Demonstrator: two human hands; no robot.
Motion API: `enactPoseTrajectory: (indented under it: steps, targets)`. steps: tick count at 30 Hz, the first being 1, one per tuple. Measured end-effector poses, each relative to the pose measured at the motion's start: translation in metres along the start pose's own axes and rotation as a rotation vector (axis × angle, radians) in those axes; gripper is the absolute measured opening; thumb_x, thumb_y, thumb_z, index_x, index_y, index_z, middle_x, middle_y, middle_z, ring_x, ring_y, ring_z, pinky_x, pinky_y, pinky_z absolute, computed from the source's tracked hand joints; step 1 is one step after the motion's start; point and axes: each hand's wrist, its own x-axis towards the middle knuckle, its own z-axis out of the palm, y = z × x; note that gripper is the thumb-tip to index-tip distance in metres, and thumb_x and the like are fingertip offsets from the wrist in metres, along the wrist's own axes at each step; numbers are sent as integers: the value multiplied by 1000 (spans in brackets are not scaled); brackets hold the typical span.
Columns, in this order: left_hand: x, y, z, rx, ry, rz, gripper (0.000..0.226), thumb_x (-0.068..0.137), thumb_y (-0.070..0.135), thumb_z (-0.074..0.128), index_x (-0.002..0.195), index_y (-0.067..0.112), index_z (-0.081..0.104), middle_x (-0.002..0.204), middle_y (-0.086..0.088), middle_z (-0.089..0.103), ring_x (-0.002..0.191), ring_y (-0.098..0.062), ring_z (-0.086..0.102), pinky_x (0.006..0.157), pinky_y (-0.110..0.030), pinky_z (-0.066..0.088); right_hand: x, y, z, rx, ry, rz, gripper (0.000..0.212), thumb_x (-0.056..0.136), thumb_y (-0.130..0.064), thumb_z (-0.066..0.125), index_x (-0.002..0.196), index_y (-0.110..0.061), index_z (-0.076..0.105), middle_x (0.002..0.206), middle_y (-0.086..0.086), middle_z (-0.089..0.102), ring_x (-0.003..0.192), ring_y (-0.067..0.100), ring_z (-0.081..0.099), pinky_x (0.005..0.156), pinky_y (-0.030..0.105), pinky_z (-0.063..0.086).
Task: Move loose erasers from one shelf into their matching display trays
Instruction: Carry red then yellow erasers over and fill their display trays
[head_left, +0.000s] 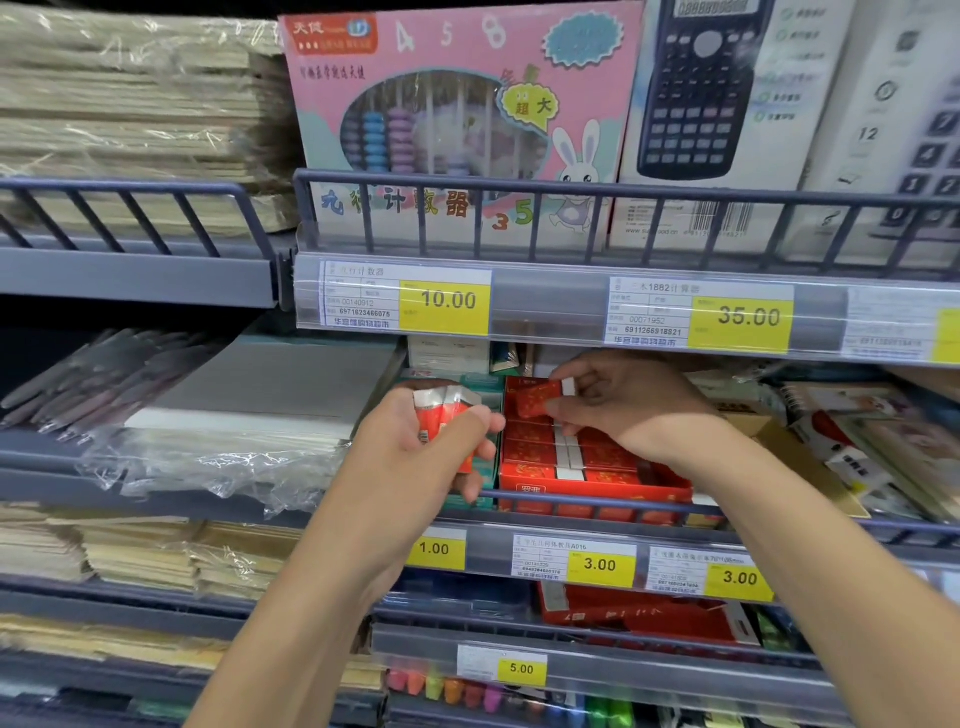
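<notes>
Right hand (623, 410) fingers pinching a red eraser (540, 399), long axis left-right, above the red tray (592, 491); left hand (415, 452) gripping several.

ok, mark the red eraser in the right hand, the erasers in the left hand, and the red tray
red eraser (537, 397), head view, on its red wrapper face.
erasers in the left hand (441, 410), head view, on the orange-and-white wrappers above the fingers.
red display tray (582, 491), head view, on its front wall.

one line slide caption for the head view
Right hand sets a red eraser into the red display tray while left hand holds more erasers.
</notes>
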Motion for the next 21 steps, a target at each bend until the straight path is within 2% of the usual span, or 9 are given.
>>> enactPoseTrajectory:
  steps: [4, 6, 10, 13, 17, 19, 21]
  targets:
    - [0, 1, -1, 3, -12, -9, 11, 96, 19, 70, 103, 14, 64, 83, -4, 73, 57, -16, 55, 63, -25, 51, 9, 0, 7, -118, 26, -71, 18, 79, -54, 75, 92, -50, 64, 88, -29, 57, 84, -7, 56, 68, 13, 41]
    - [0, -1, -3, -3, -19, -15, 12, 97, 20, 69, 105, 14, 63, 79, 1, 70, 58, -16, 55, 69, -32, 50, 11, 2, 7, -192, 43, -84, 17, 78, -59, 73, 92, -52, 64, 86, -33, 54, 79, -8, 54, 63, 13, 38]
    - [0, -3, -4, 13, -54, -7, 14, 97, 29, 71, 103, 17, 69, 83, 0, 75, 59, -15, 60, 74, -33, 50, 12, 3, 7, -290, 55, -100, 31, 81, -58, 71, 108, -44, 70, 98, -23, 55, 90, 5, 54, 72, 22, 37]
    - [0, -2, -3, -6, -102, 1, 14, 92, 41, 71, 91, 28, 76, 89, -7, 78, 61, -17, 63, 68, -26, 54, 10, 0, 9, -360, 62, -134, 36, 84, -55, 70, 116, -38, 71, 102, -20, 56, 92, 5, 52, 76, 20, 35]
    - [1, -2, 1, -27, -130, 9, 13, 93, 41, 70, 89, 31, 78, 90, -8, 78, 62, -18, 64, 65, -24, 56, 7, -2, 11, -449, 43, -208, 37, 91, -49, 65, 122, -30, 70, 121, -11, 64, 102, 9, 55, 70, 16, 26]
    - [1, -2, 5, -52, -125, 14, 13, 92, 42, 69, 85, 34, 77, 86, -6, 77, 61, -17, 63, 64, -23, 56, 5, -4, 10, -449, 42, -200, 37, 91, -49, 65, 123, -30, 69, 118, -11, 64, 97, 7, 54, 71, 18, 28]
    - [0, -2, 7, -68, -102, 10, 11, 87, 46, 69, 84, 38, 75, 81, -2, 76, 60, -16, 64, 65, -22, 56, 2, -5, 8, -404, 57, -180, 36, 90, -50, 65, 122, -33, 68, 104, -18, 62, 88, 4, 53, 71, 18, 35]
